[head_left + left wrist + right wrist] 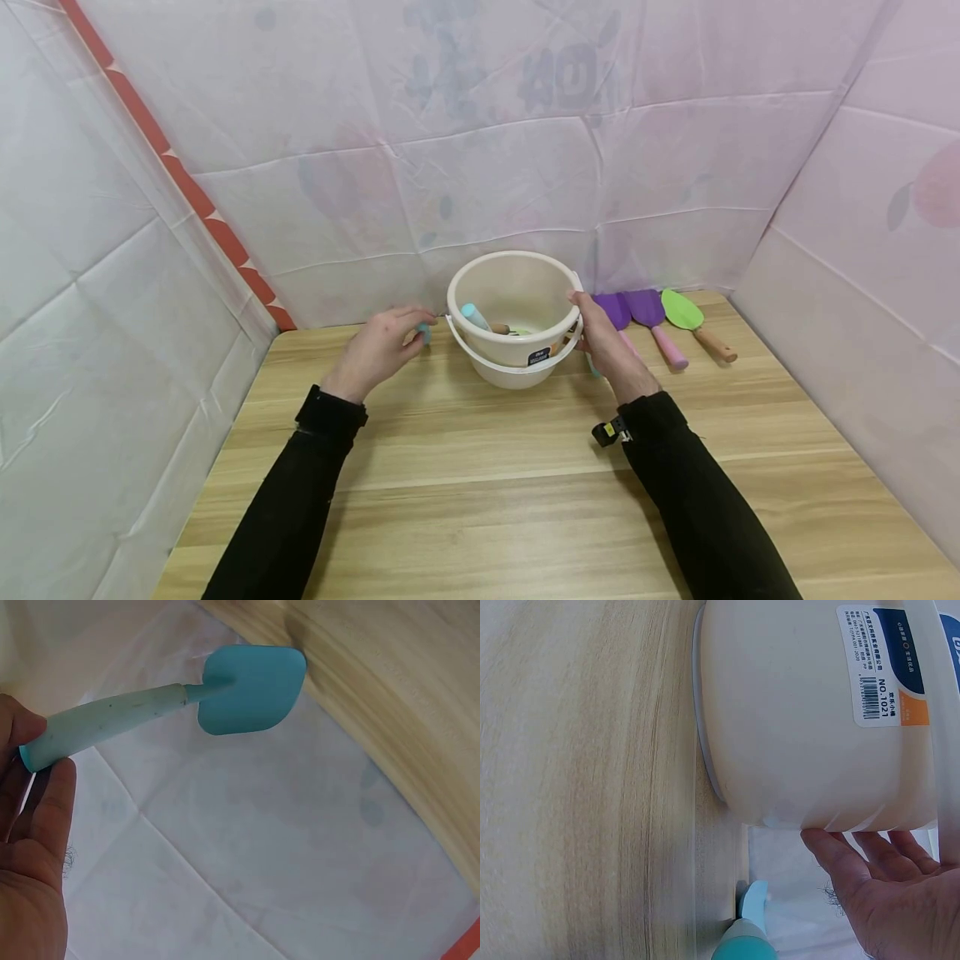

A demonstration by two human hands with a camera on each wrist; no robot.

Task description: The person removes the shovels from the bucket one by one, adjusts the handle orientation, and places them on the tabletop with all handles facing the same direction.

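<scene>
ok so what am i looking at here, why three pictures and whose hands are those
These are one person's bare hands, filmed by three cameras at once. The wide picture comes from a camera on the head, looking down at a wooden table. The other two come from cameras on each wrist. The left hand holds a teal toy shovel by its handle. The right hand touches the side of a cream bucket that has small tools inside. Two purple shovels and a green shovel lie to the bucket's right.

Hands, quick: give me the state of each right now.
Left hand: holding a teal spatula by its handle.
Right hand: open, fingers against the cream bucket.
</scene>
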